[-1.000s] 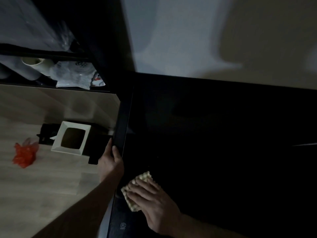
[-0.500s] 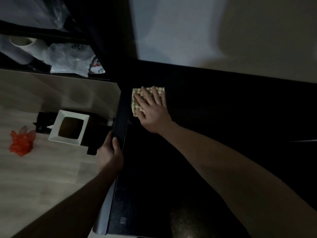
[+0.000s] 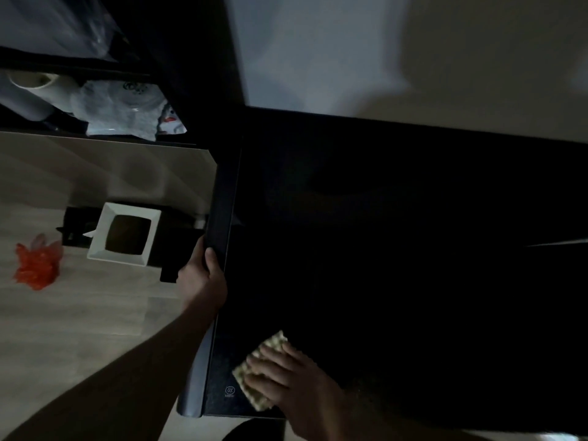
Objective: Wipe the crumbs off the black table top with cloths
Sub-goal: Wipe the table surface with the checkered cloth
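The black table top [image 3: 397, 265] fills the right and middle of the dim view. A pale checked cloth [image 3: 254, 386] lies flat near its front left corner. My right hand [image 3: 292, 380] presses on the cloth with straight, spread fingers. My left hand [image 3: 203, 275] grips the table's left edge, thumb on top and fingers curled under the rim. Crumbs are too dark to make out.
On the wooden floor to the left stand a white square box [image 3: 127, 233] on a dark base and a crumpled red bag [image 3: 36, 265]. A dark shelf at the upper left holds a paper roll [image 3: 31, 90] and plastic bags [image 3: 124, 109]. A pale wall runs behind the table.
My right hand has drawn the cloth from the table's far left corner back to the near left corner. My left hand kept its grip on the edge.
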Demonstrator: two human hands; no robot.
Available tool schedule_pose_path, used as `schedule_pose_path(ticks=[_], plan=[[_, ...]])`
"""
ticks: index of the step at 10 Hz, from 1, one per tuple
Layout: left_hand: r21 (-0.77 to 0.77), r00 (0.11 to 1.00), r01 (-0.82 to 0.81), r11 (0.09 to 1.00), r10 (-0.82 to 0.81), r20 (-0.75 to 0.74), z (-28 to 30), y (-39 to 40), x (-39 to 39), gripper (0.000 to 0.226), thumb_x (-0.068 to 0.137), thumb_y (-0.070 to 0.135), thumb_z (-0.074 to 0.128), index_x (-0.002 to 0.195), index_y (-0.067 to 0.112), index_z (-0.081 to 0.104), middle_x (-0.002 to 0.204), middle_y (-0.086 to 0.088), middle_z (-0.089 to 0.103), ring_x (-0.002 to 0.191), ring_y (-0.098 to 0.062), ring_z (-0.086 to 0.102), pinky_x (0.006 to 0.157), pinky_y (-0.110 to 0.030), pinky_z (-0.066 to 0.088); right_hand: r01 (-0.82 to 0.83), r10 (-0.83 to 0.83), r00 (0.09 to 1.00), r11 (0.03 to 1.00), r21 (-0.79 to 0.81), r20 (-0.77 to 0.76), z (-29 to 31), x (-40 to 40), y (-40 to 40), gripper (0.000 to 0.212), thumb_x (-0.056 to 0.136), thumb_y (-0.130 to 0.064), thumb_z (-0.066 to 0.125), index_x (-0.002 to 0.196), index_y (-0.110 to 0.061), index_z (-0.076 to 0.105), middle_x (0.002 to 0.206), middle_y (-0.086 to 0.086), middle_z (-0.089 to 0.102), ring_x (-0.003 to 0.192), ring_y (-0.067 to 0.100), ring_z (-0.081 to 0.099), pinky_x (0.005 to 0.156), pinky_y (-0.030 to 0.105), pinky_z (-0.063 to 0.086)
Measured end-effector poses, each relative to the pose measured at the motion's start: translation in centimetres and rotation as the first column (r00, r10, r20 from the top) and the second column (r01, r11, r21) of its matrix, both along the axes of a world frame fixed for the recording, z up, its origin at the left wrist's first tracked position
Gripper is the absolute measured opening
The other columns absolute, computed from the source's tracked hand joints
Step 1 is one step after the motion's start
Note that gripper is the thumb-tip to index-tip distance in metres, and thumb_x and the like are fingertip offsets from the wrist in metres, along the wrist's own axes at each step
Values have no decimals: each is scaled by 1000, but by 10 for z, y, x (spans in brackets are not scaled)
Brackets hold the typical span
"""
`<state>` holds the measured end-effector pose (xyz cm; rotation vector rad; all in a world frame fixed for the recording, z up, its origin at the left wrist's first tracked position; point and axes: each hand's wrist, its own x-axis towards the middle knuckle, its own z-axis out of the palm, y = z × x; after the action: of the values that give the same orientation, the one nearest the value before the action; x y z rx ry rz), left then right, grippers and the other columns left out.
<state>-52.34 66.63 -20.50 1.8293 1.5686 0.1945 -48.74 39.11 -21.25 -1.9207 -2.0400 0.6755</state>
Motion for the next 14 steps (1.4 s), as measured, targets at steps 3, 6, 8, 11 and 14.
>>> schedule_pose_path(ticks=[3,6,8,11,14], plan=[[-2,1000,19,1000,-19,-2,-3,1,0,44,105,36,36,148,29,45,116,-10,72,105,-30,68,80,-34,52,490,-444,869,834,252,-220,32,187,144,46,105,-8,46,149,-19,53,158,3,47,147,26,44,126,46,29],[29,999,38,999,-38,-4,-2,-1,3,43,105,28,38,147,26,48,110,-9,73,100,-30,69,74,-28,43,547,-553,831,832,94,63,4,321,264,53,100,-20,40,150,-10,52,164,16,40,154,43,31,128,54,21],[23,998,54,998,-54,-41,-2,-1,3,44,105,31,36,147,27,47,110,-11,73,99,-31,68,73,-30,44,519,-533,837,845,129,122,-3,265,234,55,101,-29,42,156,-22,47,168,5,37,159,36,22,129,54,17],[45,997,60,997,-57,-48,-2,-1,1,44,105,38,34,146,27,46,113,-14,72,103,-37,67,79,-39,52,321,-332,942,934,157,48,17,116,65,63,103,-19,52,163,-27,32,170,-4,31,162,19,13,131,45,16],[40,996,48,998,-44,-80,4,-3,2,51,99,50,27,145,33,42,111,-12,72,101,-38,67,82,-45,55,370,-301,888,917,151,-348,-234,79,39,57,84,-38,87,130,-59,61,149,-13,60,106,-15,68,114,43,50]])
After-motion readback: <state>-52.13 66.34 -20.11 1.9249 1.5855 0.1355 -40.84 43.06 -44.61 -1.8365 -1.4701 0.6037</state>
